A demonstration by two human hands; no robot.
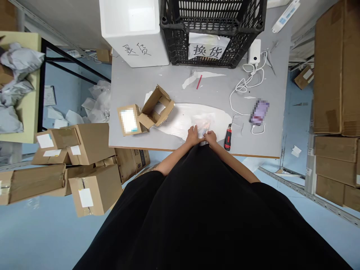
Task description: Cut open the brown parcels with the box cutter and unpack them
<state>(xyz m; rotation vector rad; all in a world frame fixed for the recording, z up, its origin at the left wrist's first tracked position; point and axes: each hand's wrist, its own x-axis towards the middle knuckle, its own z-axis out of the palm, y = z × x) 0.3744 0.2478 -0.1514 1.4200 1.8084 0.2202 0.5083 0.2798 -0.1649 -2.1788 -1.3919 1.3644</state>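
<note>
A small clear plastic bag [203,123] lies near the table's front edge, with something pinkish and pale inside that I cannot make out. At its near left side, my left hand [192,135] grips the plastic, its thumb stretched toward the other hand. My right hand [210,137] pinches the bag's near right edge. Both hands almost meet at the bag's near end. Under the bag spreads a white sheet [180,116]. To the right of my right hand rests a red and black utility knife [228,138].
An open cardboard box [158,107] and a labelled carton [128,119] stand on the left of the grey table [174,84]. At the back are a white bin [135,47] and a black crate [209,28]. A phone [259,111] with a white cable [239,90] lies right.
</note>
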